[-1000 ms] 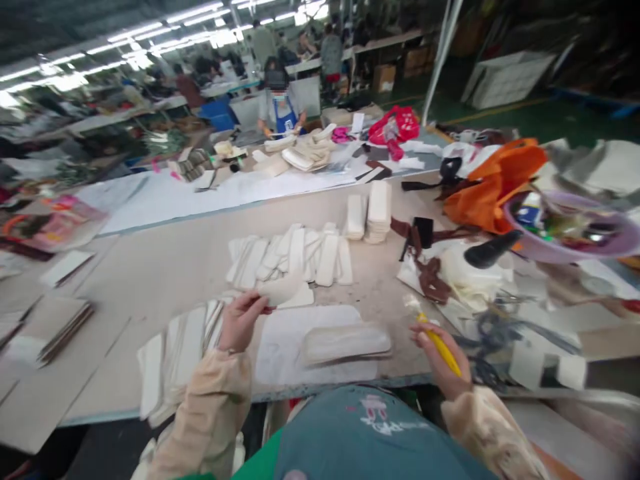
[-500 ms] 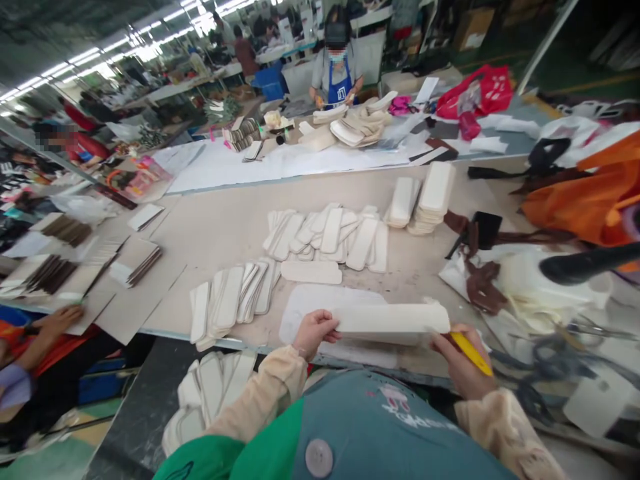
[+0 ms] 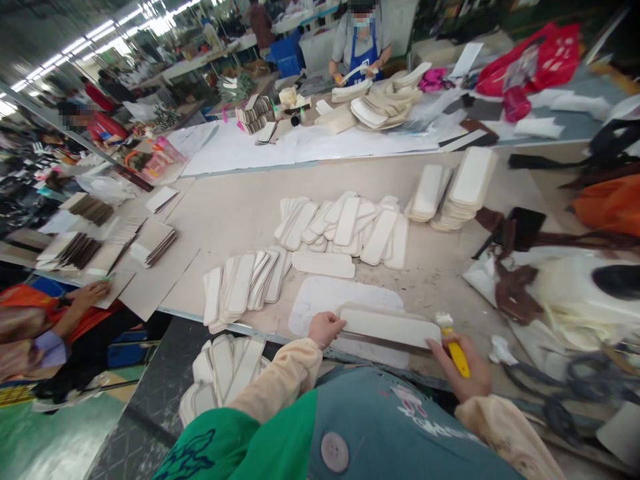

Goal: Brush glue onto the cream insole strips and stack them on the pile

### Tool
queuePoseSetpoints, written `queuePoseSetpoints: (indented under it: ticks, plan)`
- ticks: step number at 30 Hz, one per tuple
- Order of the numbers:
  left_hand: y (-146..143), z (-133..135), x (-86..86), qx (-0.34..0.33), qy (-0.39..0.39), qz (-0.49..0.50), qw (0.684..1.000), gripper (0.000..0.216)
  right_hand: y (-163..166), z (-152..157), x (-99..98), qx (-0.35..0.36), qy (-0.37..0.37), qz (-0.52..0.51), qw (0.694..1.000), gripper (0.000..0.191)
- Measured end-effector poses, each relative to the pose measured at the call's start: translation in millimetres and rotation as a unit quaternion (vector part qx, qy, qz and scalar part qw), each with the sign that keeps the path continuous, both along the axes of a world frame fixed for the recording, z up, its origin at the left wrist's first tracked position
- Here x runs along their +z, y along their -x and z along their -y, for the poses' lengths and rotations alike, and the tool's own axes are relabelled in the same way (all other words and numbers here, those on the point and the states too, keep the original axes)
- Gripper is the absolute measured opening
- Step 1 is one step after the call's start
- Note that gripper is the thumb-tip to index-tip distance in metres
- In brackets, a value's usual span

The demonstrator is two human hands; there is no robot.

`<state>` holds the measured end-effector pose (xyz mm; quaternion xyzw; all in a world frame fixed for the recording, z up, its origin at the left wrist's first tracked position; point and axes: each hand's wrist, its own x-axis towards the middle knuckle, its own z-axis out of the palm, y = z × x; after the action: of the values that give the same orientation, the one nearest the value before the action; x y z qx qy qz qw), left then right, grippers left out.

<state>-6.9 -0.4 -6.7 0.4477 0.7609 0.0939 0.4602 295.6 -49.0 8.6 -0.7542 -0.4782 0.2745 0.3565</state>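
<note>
A long off-white strip (image 3: 390, 325) with rounded ends is stretched between my two hands at the table's near edge. My left hand (image 3: 326, 329) pinches its left end between thumb and fingers. At the other end, the thumb and fingers of my right hand (image 3: 465, 367) grip the strip's corner. That same hand also holds a yellow-handled brush (image 3: 458, 359), its whitish head pointing away from me. Beneath the strip lies a white sheet (image 3: 320, 300) with rounded corners. Just beyond, a single strip (image 3: 324, 265) lies flat.
Overlapping strips (image 3: 345, 223) spread across the table, with more strips (image 3: 237, 283) at left and stacks (image 3: 465, 190) at right. Scissors (image 3: 560, 393) lie by a white container (image 3: 565, 287). A co-worker's hand (image 3: 93, 292) works at left; another person (image 3: 363, 47) sits opposite.
The strip's right end has dipped and its face has tilted. The brush head, earlier hidden around the strip's end, now shows clear of it. The camera view has shifted.
</note>
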Motion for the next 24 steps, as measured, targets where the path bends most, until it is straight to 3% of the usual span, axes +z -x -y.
queuePoseSetpoints:
  ticks: [6, 16, 24]
  plan:
    - [5, -11, -2.7, -0.044, 0.007, -0.060, 0.997, 0.024, 3, -5, -6.0, 0.069, -0.016, 0.114, 0.991, 0.054]
    - [5, -17, 3.4, -0.065, 0.021, -0.077, 0.995, 0.021, 5, -5, -16.3, 0.073, -0.010, 0.148, 0.986, 0.050]
    - [7, -19, 2.5, -0.093, 0.020, -0.070, 0.993, 0.023, 4, -6, -25.9, 0.088, 0.003, 0.202, 0.975, 0.035]
